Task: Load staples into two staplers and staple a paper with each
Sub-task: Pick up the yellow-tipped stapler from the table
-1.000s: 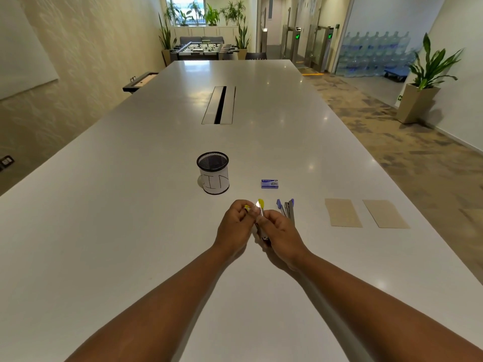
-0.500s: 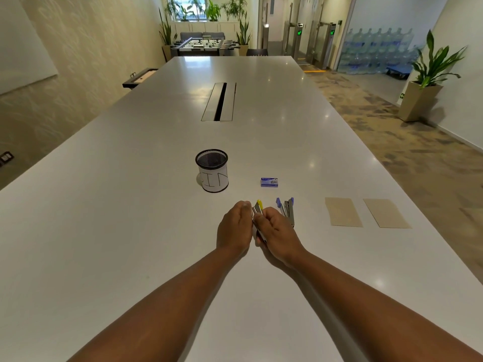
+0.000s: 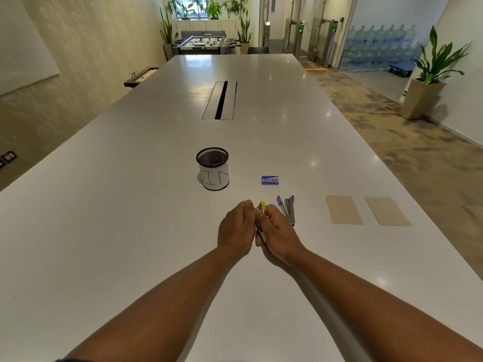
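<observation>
A yellow stapler (image 3: pixel 262 206) is pinched between my two hands just above the white table (image 3: pixel 130 205); only its yellow tip and metal front show. My left hand (image 3: pixel 236 226) presses against its left side and my right hand (image 3: pixel 278 232) wraps its right side and rear. A blue stapler (image 3: pixel 287 209) lies with its top swung open on the table, right beside my right hand. A small blue staple box (image 3: pixel 270 180) sits farther back. Two brown papers (image 3: pixel 343 209) (image 3: pixel 386 210) lie flat to the right.
A black mesh cup (image 3: pixel 213 168) with a white label stands to the left behind my hands. A cable slot (image 3: pixel 220 100) runs along the table's middle. The table's right edge drops to a carpeted floor with a potted plant (image 3: pixel 431 74).
The yellow stapler's top stood raised between my fingers a second ago; now it is folded down and my hands have pressed together around it.
</observation>
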